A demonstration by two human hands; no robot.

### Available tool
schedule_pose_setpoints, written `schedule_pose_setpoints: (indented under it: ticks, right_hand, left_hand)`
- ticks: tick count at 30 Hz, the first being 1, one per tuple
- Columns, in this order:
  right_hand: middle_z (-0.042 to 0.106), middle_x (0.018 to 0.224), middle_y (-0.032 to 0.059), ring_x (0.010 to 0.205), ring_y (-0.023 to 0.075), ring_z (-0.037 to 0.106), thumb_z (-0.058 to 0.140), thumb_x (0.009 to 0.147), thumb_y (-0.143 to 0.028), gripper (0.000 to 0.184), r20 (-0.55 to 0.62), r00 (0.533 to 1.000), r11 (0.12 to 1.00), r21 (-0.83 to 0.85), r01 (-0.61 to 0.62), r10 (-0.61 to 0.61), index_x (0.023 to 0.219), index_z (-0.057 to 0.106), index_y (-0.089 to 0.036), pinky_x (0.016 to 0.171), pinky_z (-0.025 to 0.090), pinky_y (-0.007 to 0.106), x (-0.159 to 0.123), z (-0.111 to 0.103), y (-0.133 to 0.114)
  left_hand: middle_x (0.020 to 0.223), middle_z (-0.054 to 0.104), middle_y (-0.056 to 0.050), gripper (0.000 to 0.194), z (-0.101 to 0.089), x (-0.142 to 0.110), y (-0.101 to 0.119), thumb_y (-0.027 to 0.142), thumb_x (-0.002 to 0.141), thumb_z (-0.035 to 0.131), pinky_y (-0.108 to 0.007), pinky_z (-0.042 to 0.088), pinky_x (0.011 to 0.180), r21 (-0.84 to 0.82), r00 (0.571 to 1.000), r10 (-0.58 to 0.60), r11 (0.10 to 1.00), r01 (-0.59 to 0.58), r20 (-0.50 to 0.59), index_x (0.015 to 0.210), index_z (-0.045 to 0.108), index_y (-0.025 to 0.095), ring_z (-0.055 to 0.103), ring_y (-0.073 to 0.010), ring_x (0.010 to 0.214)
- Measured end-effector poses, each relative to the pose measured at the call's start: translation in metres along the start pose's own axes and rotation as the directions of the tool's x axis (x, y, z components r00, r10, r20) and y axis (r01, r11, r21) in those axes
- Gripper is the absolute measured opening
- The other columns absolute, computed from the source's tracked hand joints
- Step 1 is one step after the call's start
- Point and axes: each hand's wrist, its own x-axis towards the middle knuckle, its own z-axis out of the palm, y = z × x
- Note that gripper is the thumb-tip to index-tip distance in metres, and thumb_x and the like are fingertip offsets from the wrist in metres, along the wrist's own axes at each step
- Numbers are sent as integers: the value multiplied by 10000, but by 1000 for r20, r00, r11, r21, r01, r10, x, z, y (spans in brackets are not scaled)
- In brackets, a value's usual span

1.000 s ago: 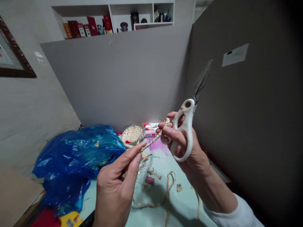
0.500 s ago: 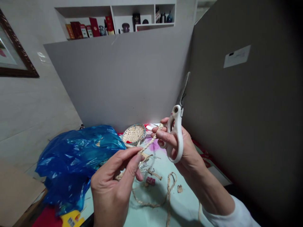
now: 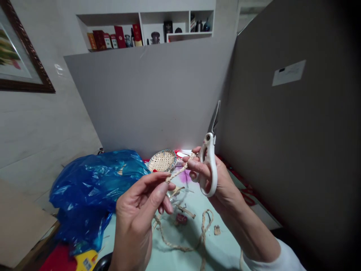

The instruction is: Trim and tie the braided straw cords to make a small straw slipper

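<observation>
Left hand [image 3: 141,212] pinches the cord [image 3: 179,172]; right hand [image 3: 216,177] pinches its knotted end, scissors [image 3: 209,162] hooked on.

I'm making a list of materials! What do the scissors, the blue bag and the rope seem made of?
Scissors: handles probably smooth white plastic, with a slight shine; blades look like grey metal.
Blue bag: thin, shiny plastic, since it crinkles and catches bright glints.
Rope: perhaps dried plant fibre, dull and straw-coloured, with twisted strands showing.
</observation>
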Motion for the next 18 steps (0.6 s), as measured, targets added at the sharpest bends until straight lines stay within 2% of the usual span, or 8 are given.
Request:
schedule_pose_setpoints:
  ticks: [3, 6, 9, 11, 13, 15, 16, 18]
  right_hand:
    - [673, 754, -17, 589, 81, 556, 880, 667, -263, 429, 2, 1000, 999, -41, 11, -11, 990, 605, -199, 506, 403, 186, 3, -2, 1]
    - [704, 773, -4, 595, 77, 555, 868, 673, -237, 413, -1, 999, 999, -12, 39, -39, 991, 607, -200, 543, 431, 186, 4, -4, 0]
    - [720, 784, -7, 635, 77, 575, 858, 668, -209, 406, -34, 995, 995, 42, 95, -93, 988, 607, -212, 600, 456, 178, 4, -4, -3]
    - [715, 784, -18, 679, 85, 593, 851, 669, -210, 401, -56, 990, 990, 55, 131, -128, 988, 609, -227, 631, 467, 178, 3, -3, -5]
    - [707, 791, -28, 700, 89, 597, 841, 679, -213, 389, -56, 987, 987, 52, 154, -151, 991, 610, -241, 650, 475, 184, 1, -1, -7]
    - [698, 784, -37, 678, 84, 586, 837, 685, -208, 380, -25, 989, 988, 54, 148, -147, 987, 611, -247, 632, 470, 185, -1, 1, -7]
    - [697, 781, -37, 668, 83, 583, 837, 689, -205, 378, -3, 991, 989, 55, 137, -137, 989, 611, -247, 618, 466, 184, -2, 2, -7]
    - [699, 776, -33, 641, 79, 574, 838, 695, -202, 380, 41, 992, 992, 55, 113, -115, 994, 607, -242, 587, 455, 181, -3, 3, -4]
  left_hand:
    - [762, 727, -8, 169, -1, 3, 2, 252, 804, 746, -168, 471, 559, 13, 1000, -16, 1000, 16, 5, 968, 744, 211, 593, -80, 553]
    - [719, 705, 6, 195, -4, 7, 4, 288, 817, 731, -175, 446, 544, 86, 998, -66, 994, 65, 10, 995, 715, 209, 550, -74, 528]
    - [641, 660, 18, 161, -9, 11, 6, 340, 828, 713, -171, 375, 486, 257, 985, -161, 956, 141, 56, 885, 725, 190, 476, -67, 500]
    - [578, 617, 25, 172, -10, 12, 7, 355, 837, 696, -181, 379, 506, 352, 982, -156, 929, 111, 102, 796, 723, 190, 503, -90, 541]
    - [571, 614, 26, 159, -7, 9, 8, 335, 841, 681, -204, 419, 561, 397, 996, -52, 918, 17, 77, 757, 715, 204, 554, -118, 592]
    - [616, 655, 25, 104, -3, 3, 8, 297, 835, 679, -226, 442, 578, 453, 990, 136, 884, -110, -25, 769, 718, 226, 588, -136, 612]
    - [651, 681, 22, 76, -1, 0, 8, 272, 830, 679, -237, 449, 578, 502, 965, 252, 845, -182, -74, 781, 725, 237, 605, -145, 625]
    - [727, 726, 14, 65, 2, -8, 6, 209, 810, 692, -264, 457, 574, 615, 863, 493, 716, -331, -109, 821, 739, 252, 627, -162, 641]
